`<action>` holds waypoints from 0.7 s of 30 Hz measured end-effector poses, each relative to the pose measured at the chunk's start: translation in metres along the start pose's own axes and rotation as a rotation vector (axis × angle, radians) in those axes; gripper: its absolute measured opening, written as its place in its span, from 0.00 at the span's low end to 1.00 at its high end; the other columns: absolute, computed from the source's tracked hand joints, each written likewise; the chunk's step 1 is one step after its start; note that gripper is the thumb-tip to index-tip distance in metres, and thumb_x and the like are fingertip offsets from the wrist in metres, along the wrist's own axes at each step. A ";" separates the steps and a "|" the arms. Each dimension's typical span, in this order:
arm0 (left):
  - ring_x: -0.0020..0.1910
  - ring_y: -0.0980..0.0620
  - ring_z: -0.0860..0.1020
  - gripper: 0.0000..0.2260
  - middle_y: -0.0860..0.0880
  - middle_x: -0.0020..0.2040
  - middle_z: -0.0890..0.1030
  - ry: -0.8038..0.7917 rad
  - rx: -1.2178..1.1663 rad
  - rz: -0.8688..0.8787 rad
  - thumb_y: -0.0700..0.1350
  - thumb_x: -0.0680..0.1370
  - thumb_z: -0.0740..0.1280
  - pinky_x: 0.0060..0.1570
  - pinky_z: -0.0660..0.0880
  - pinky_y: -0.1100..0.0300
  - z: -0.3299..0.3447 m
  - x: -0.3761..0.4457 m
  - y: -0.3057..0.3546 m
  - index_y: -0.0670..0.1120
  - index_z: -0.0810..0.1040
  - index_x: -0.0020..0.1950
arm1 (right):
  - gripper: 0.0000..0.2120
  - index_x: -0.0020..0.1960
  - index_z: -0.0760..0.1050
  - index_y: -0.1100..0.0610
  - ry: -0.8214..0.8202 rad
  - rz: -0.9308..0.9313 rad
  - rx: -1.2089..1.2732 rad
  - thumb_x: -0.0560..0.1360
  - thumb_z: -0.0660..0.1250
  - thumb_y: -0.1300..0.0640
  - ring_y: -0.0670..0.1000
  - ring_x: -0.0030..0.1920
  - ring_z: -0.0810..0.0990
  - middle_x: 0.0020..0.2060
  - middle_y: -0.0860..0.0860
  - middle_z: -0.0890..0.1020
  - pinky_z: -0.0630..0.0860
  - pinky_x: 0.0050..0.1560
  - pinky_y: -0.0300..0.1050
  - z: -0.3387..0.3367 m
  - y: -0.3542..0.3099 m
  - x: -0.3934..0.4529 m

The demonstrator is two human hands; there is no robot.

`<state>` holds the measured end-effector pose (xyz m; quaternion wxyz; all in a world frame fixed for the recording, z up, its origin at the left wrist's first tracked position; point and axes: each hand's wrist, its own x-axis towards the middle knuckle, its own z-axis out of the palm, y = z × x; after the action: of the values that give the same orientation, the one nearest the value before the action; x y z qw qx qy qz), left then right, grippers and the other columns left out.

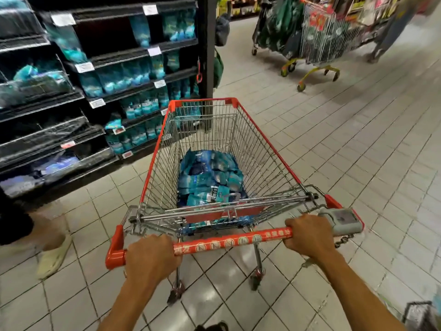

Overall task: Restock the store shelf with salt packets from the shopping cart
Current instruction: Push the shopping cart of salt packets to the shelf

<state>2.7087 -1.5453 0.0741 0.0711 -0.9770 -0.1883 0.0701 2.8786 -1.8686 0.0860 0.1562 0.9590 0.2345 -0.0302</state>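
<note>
A wire shopping cart (269, 149) with red trim stands in front of me on the tiled floor. Several blue and teal salt packets (210, 177) lie piled in its basket. My left hand (152, 256) grips the left part of the red cart handle (229, 242). My right hand (307, 235) grips the right part of the same handle. To the front left stands a dark store shelf (124, 54) with several rows of similar blue packets (124, 78); some rows have gaps.
Another person's leg and pale shoe (53, 256) stand close on the left by the shelf. A second wire cart (327, 41) with green goods is parked at the far right in the aisle, with a person beside it. A dark post (210, 48) ends the shelf.
</note>
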 end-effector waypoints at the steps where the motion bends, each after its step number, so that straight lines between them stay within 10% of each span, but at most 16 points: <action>1: 0.21 0.62 0.63 0.16 0.54 0.24 0.68 -0.006 -0.005 -0.011 0.64 0.72 0.63 0.24 0.59 0.64 -0.003 0.014 0.009 0.55 0.65 0.33 | 0.12 0.36 0.76 0.47 -0.013 -0.014 0.005 0.66 0.61 0.39 0.47 0.27 0.73 0.22 0.44 0.65 0.66 0.32 0.40 0.000 0.010 0.016; 5: 0.22 0.59 0.64 0.18 0.55 0.24 0.67 -0.010 -0.013 -0.051 0.65 0.71 0.63 0.28 0.66 0.64 -0.014 0.068 0.044 0.53 0.65 0.31 | 0.14 0.40 0.78 0.46 0.015 -0.043 0.018 0.69 0.60 0.38 0.47 0.35 0.81 0.29 0.44 0.77 0.73 0.38 0.43 -0.001 0.051 0.079; 11: 0.22 0.59 0.64 0.20 0.55 0.24 0.68 -0.044 -0.042 -0.136 0.61 0.71 0.64 0.26 0.62 0.64 -0.034 0.147 0.106 0.52 0.60 0.28 | 0.13 0.32 0.70 0.45 0.090 -0.139 0.005 0.67 0.65 0.38 0.46 0.26 0.67 0.21 0.44 0.58 0.63 0.33 0.40 0.007 0.117 0.179; 16: 0.23 0.59 0.68 0.17 0.54 0.25 0.70 -0.092 -0.090 -0.217 0.60 0.72 0.64 0.26 0.66 0.64 -0.053 0.206 0.156 0.52 0.64 0.30 | 0.13 0.33 0.68 0.45 0.079 -0.225 0.002 0.69 0.62 0.37 0.45 0.27 0.69 0.22 0.44 0.63 0.62 0.31 0.39 0.013 0.170 0.259; 21: 0.22 0.60 0.68 0.27 0.56 0.25 0.70 -0.026 -0.083 -0.124 0.76 0.70 0.54 0.25 0.63 0.65 -0.065 0.262 0.189 0.52 0.68 0.33 | 0.13 0.36 0.75 0.46 0.063 -0.260 0.002 0.69 0.63 0.37 0.45 0.28 0.73 0.25 0.43 0.70 0.63 0.32 0.38 0.019 0.213 0.336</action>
<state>3.0273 -1.6271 0.0778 0.0325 -0.9647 -0.2519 0.0703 3.2746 -1.9057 0.0851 0.1427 0.9212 0.3614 -0.0201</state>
